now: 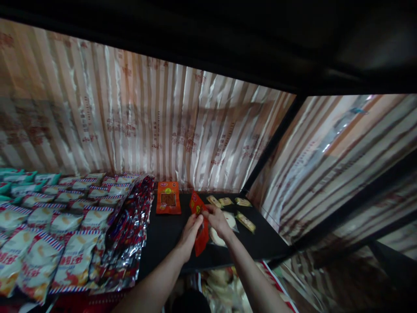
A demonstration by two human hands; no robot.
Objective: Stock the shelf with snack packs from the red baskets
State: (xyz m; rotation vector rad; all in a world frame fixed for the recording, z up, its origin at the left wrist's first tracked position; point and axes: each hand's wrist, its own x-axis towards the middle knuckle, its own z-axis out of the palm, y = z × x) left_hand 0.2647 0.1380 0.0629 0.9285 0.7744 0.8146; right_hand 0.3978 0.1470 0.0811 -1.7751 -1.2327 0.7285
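Observation:
Both my hands hold a red snack packet (201,237) upright over the black shelf (166,237). My left hand (190,232) grips its left edge, fingers closed. My right hand (217,219) pinches its upper right part. An orange snack packet (168,198) lies flat on the shelf just behind and left of the hands. Pale round packets (230,219) lie under my right hand, partly hidden.
Several small yellow wrapped snacks (245,221) lie at the shelf's back right. Silver-red foil packs (132,230) and rows of white striped snack bags (65,226) fill the left. Striped plastic sheeting (169,126) backs the shelf; a black post (273,139) stands right.

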